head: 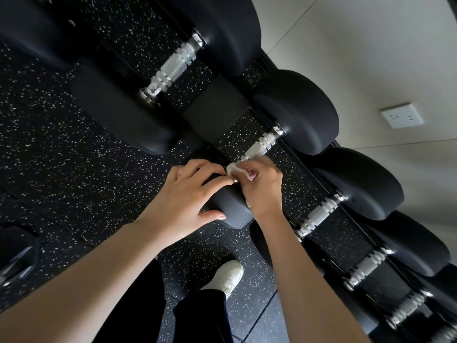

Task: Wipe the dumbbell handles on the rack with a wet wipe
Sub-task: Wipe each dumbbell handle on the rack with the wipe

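Floor (61,157) | left hand (184,194) grips dumbbell (228,207) | right hand (263,188) pinches wipe (234,169) at handle (259,146)

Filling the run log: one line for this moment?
stage: wiping | left hand: grips dumbbell head | right hand: holds wet wipe on handle

the handle (259,147) is free from above along its far stretch, hemmed at its ends by the far head (304,112) and near head (230,206). the left hand (183,194) grips the near head. the right hand (262,186), holding the wipe (233,169), fills the near end. the next handle (319,214) lies near, seemingly with a gap between.
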### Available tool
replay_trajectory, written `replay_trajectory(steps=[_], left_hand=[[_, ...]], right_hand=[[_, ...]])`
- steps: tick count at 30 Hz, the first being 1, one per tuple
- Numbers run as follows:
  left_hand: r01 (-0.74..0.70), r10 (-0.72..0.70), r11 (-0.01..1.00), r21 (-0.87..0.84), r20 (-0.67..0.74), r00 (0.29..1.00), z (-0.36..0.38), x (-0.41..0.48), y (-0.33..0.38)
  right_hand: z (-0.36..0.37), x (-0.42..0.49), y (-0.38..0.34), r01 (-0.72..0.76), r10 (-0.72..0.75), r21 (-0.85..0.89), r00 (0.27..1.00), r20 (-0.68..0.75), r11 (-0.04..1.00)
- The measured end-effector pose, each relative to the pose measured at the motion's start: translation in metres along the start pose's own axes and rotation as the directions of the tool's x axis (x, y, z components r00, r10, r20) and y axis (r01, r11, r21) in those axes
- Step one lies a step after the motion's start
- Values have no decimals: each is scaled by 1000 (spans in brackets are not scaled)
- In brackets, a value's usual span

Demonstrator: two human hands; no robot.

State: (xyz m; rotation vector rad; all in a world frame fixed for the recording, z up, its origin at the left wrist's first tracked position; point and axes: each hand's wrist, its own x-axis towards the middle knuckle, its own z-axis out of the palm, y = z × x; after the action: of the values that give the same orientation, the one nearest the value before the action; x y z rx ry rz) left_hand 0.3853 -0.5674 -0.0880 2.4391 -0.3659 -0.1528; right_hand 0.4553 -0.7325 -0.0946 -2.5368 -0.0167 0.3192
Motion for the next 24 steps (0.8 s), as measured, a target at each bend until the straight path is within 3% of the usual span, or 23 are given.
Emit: replay_trajectory(steps=[11, 13, 18, 24], left_hand=[[11, -12, 1000, -17, -20, 1000, 0, 0, 2], [22, -23, 999, -33, -30, 999, -1, 0, 3], [56, -58, 998, -41, -36, 998, 0, 0, 7], [77, -81, 995, -64, -59, 995, 2, 0, 7]], right_hand=[[-19, 26, -5, -79, 90, 50, 956, -281, 996], [-21, 27, -3, -39, 44, 26, 973, -227, 999], [-3, 13, 0, 151, -145, -81, 987, 75, 985], [1, 19, -1, 210, -189, -133, 969, 157, 969]])
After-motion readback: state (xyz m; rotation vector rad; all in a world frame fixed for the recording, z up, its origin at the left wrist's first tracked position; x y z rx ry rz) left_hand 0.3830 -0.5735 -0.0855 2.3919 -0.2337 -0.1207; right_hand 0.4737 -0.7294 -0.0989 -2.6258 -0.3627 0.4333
